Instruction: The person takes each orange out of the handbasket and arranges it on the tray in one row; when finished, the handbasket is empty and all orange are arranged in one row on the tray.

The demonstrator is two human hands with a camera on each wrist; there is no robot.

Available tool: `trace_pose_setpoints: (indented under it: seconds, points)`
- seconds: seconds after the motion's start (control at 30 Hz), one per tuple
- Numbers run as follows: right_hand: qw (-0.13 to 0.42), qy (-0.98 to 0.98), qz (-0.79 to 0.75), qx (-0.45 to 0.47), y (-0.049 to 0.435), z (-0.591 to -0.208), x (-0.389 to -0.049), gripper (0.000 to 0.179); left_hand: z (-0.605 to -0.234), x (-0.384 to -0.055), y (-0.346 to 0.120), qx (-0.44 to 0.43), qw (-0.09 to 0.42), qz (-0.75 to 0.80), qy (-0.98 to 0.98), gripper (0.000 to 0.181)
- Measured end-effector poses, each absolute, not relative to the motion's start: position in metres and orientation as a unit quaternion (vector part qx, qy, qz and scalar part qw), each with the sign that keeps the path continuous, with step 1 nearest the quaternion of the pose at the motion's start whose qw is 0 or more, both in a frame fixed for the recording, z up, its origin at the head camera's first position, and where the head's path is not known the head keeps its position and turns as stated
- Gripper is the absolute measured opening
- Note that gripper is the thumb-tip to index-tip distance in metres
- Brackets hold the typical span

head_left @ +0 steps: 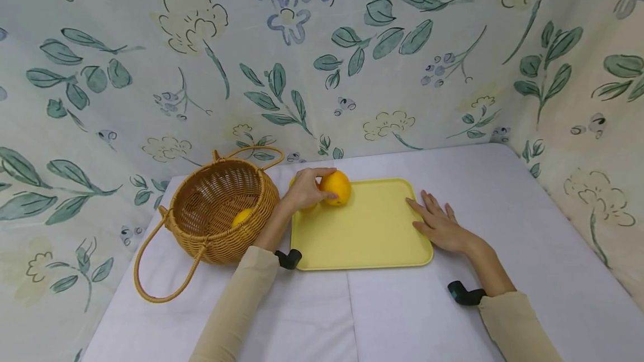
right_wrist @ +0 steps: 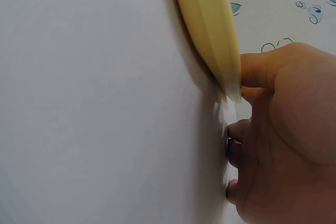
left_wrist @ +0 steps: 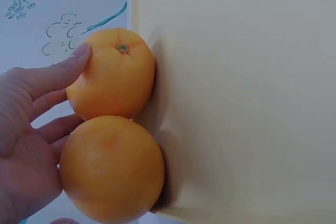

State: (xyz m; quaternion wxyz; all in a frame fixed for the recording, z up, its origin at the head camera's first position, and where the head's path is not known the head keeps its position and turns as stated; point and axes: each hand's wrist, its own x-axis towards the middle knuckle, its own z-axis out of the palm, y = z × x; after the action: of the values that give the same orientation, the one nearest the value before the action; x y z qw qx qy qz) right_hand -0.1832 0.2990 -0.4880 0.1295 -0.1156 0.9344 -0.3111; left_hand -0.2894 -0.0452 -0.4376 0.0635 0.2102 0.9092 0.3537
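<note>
My left hand (head_left: 303,190) grips an orange (head_left: 337,187) over the back left part of the yellow tray (head_left: 362,233). Thumb and fingers curve around its side, and its green stem end shows in the left wrist view. A second orange (left_wrist: 112,171) sits right beside it, close to the palm; in the head view my hand mostly covers this one. At the tray's right side, my right hand (head_left: 443,228) lies with fingers spread, its fingertips at the rim. The right wrist view shows the thumb touching the tray's edge and nothing held.
A wicker basket (head_left: 183,197) with looped handles stands left of the tray, beside my left forearm. One orange-yellow fruit (head_left: 242,217) is visible inside it. White cloth (head_left: 322,312) covers the table, and a floral curtain (head_left: 302,60) hangs behind.
</note>
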Motion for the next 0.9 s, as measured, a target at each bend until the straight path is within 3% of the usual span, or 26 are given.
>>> trace_pose_setpoints:
  seconds: [0.9]
  points:
    - [0.129,0.936,-0.306,-0.118,0.3002,-0.4886,-0.1831,0.064,-0.4361,-0.2878,-0.0434,0.210,0.062,0.330,0.918,0.067]
